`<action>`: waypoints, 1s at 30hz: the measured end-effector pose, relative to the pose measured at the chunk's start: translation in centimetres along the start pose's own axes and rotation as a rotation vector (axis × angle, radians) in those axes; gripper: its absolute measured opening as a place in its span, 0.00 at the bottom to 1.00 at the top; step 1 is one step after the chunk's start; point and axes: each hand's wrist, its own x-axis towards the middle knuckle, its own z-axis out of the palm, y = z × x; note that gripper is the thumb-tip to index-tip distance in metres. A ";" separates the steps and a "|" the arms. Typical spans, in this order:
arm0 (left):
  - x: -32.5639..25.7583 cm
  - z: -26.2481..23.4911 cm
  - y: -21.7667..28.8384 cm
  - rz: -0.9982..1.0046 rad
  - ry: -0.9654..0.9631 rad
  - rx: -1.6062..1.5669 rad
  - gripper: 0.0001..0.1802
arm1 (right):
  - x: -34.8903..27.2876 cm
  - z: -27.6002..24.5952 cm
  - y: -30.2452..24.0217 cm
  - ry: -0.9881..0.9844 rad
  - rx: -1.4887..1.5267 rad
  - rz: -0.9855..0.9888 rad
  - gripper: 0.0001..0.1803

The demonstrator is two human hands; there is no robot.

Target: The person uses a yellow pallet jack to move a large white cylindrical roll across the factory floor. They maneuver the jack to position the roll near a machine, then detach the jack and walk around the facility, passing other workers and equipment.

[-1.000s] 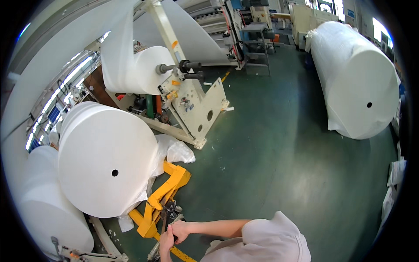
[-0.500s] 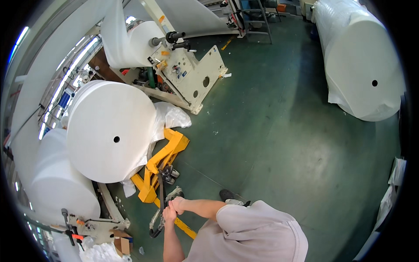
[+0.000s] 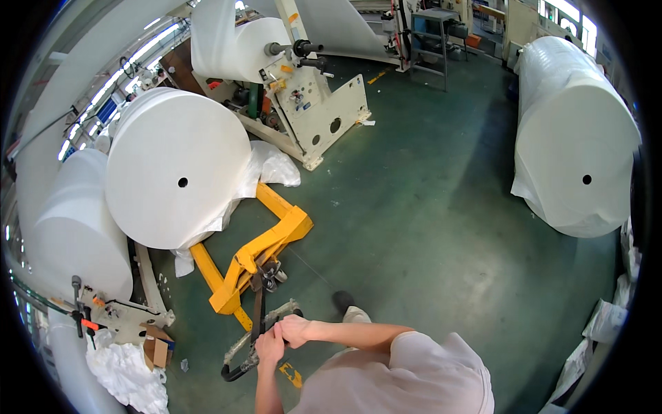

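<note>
With the left hand and right hand both clenched on the pallet jack handle, forearms reaching forward, steering is best kept slow and straight, since beyond the handle the yellow pallet jack sits under the big white paper roll.

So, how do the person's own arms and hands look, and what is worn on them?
Both forearms are bare, and so are the left hand and the right hand: no gloves, and no watch or ring that can be made out. The short sleeves belong to a pale, pinkish-grey T-shirt that covers the shoulders. Finer details are too small to tell.
</note>
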 end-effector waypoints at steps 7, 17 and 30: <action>-1.7 -8.1 1.5 0.122 0.694 0.233 0.16 | -3.6 -9.1 -0.9 0.530 0.100 -0.092 0.30; 12.3 -17.2 -0.8 -0.045 0.976 0.254 0.14 | -27.6 -4.4 16.1 0.089 0.098 0.910 0.28; 18.0 -21.0 -2.3 -0.344 0.932 0.047 0.17 | -61.9 4.0 16.8 0.738 1.303 2.274 0.11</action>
